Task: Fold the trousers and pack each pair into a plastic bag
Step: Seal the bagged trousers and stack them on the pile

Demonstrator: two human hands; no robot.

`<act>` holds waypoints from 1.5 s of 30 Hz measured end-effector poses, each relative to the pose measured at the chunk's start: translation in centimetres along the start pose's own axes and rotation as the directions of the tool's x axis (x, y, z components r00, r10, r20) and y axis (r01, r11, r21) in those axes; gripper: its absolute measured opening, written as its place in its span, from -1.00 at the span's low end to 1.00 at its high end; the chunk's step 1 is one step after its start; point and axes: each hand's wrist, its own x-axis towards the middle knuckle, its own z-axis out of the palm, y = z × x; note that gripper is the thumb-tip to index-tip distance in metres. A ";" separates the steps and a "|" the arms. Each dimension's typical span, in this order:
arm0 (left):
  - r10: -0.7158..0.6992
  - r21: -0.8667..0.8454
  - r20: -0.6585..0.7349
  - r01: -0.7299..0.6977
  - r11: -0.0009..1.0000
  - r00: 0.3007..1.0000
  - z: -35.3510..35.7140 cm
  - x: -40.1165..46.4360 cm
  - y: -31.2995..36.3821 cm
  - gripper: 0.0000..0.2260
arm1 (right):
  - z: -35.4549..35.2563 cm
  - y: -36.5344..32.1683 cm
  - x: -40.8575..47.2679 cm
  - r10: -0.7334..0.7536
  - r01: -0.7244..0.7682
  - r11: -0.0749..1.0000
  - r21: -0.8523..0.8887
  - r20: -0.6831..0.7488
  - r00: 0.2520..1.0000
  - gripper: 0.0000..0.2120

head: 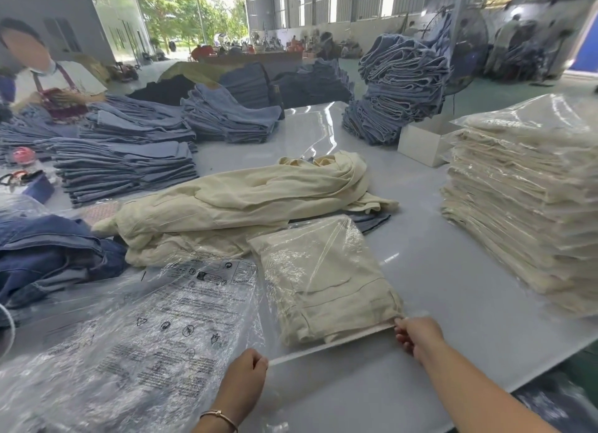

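A folded cream pair of trousers (323,280) lies inside a clear plastic bag (326,360) in front of me on the white table. My left hand (247,372) pinches the left end of the bag's open flap. My right hand (417,335) pinches its right end beside the trousers' corner. Behind the bag lies a heap of loose cream trousers (246,203). A pile of empty printed plastic bags (136,332) spreads out to the left. Bagged cream trousers (524,212) are stacked high at the right.
Stacks of blue jeans (126,170) cover the left and back of the table (459,303), with a tall leaning one (401,86) at the back. Dark jeans (48,258) lie at my left. A white box (424,144) stands behind the bagged stack. A person (48,76) works at far left.
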 end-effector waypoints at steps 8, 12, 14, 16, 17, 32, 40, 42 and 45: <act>-0.020 0.023 -0.013 0.021 1.000 1.000 -1.7 0.8 -0.6 -0.80 | -3.6 -1.8 2.2 0.038 -0.037 0.999 0.027 -0.030 0.999 -0.72; -0.049 -0.006 -0.029 0.049 0.999 0.998 -1.7 1.3 -0.6 -0.78 | -4.0 -2.3 2.7 0.060 -0.060 0.998 0.018 -0.021 0.998 -0.71; -0.069 -0.006 -0.020 0.069 0.998 0.997 -1.6 1.4 -0.5 -0.78 | -4.2 -2.4 2.8 0.075 -0.075 0.997 0.014 0.000 0.997 -0.71; -0.095 -0.013 -0.013 0.095 0.995 0.995 -1.6 1.5 -0.3 -0.78 | -4.5 -2.4 3.0 0.099 -0.100 0.995 0.007 0.019 0.995 -0.71; -0.110 -0.023 -0.006 0.110 0.994 0.994 -1.7 1.5 -0.2 -0.78 | -4.6 -2.3 3.1 0.111 -0.111 0.994 -0.010 0.028 0.993 -0.71; -0.160 -0.107 -0.078 0.152 0.983 0.984 -0.6 6.7 4.4 -0.53 | -2.1 -4.8 4.6 -0.303 0.327 0.754 -0.569 0.142 0.943 -0.45; -0.324 -0.252 0.006 0.315 0.915 0.946 1.2 9.5 6.5 -0.56 | 3.8 -7.3 4.1 -0.035 0.199 0.869 -0.453 0.346 0.938 -0.28; -0.346 -0.422 0.152 0.377 0.824 0.926 0.7 9.7 6.8 -0.73 | 4.6 -7.6 3.7 0.038 0.147 0.890 -0.432 0.391 0.920 -0.51; -0.279 -0.614 0.350 0.444 0.653 0.894 -0.4 9.2 8.1 -0.96 | 5.3 -7.8 3.4 0.018 0.165 0.893 -0.418 0.400 0.916 -0.61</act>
